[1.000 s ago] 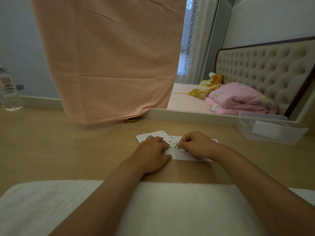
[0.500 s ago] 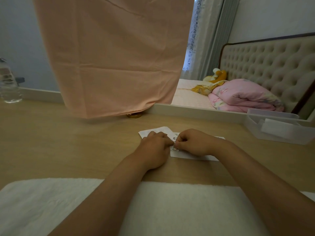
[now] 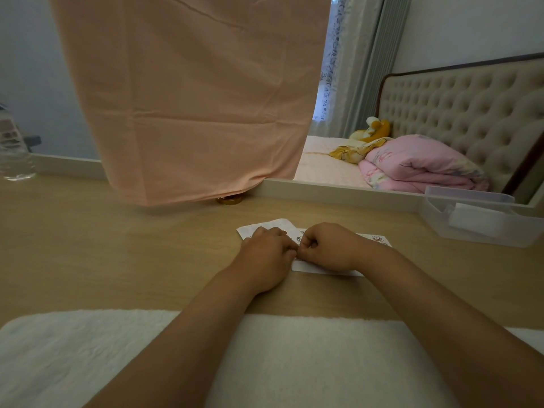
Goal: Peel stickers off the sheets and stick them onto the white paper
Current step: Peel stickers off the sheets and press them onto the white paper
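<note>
A white sticker sheet point(image 3: 374, 240) with small printed cartoon figures lies on the wooden desk point(image 3: 117, 254). A second white paper point(image 3: 273, 223) sticks out from under it at the far left. My left hand point(image 3: 266, 257) rests on the papers with its fingers curled, pressing them down. My right hand point(image 3: 326, 247) sits on the sticker sheet with thumb and fingers pinched together at a sticker near the sheet's middle. The fingertips of both hands meet there, and they hide the sticker itself.
A peach cloth point(image 3: 188, 95) hangs down to the desk behind the papers, with a gold lid point(image 3: 229, 200) under its hem. A clear plastic box point(image 3: 477, 219) stands at the right, a plastic bottle point(image 3: 14, 151) at the far left. A white fluffy mat point(image 3: 73, 354) covers the near edge.
My right hand has shifted left and curled tighter onto the sheet until its fingertips meet my left hand's; the printed figures seen between the hands earlier are now covered.
</note>
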Demonstrator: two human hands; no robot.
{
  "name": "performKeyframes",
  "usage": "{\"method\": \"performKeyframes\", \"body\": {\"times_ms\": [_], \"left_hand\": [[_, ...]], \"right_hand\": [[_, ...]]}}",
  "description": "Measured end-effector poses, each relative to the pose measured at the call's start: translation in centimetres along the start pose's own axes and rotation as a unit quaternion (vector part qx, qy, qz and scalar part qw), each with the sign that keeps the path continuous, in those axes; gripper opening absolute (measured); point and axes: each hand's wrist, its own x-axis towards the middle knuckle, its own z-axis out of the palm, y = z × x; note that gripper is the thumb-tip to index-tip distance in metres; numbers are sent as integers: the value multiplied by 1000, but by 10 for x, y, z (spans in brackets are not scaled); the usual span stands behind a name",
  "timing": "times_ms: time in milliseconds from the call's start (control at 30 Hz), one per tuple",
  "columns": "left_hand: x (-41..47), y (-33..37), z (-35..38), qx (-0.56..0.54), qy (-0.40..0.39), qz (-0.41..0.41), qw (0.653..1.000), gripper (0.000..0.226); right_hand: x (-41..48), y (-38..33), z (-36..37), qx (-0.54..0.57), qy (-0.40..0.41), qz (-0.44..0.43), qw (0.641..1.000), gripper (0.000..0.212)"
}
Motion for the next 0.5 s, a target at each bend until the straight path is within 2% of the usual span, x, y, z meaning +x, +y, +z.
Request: {"method": "performKeyframes", "body": {"times_ms": [67, 200, 300, 367, 400, 500], "left_hand": [[0, 0, 0, 4, 3, -3, 1000, 33], [-2, 0, 0, 3, 4, -5, 1000, 34], [-6, 2, -2, -28, 59, 3, 998, 27], [-11, 3, -5, -45, 100, 15, 994, 23], [-14, 4, -7, -49, 97, 24, 994, 24], [-20, 4, -11, -50, 22, 64, 996, 35]], "right_hand": [[-1, 0, 0, 5, 18, 9, 1000, 13], [-6, 0, 1, 1, 57, 39, 998, 16], [-10, 0, 2, -1, 103, 62, 993, 38], [-10, 2, 2, 22, 110, 81, 990, 42], [-10, 3, 4, 36, 107, 87, 990, 40], [-13, 8, 9, 69, 109, 78, 989, 32]]}}
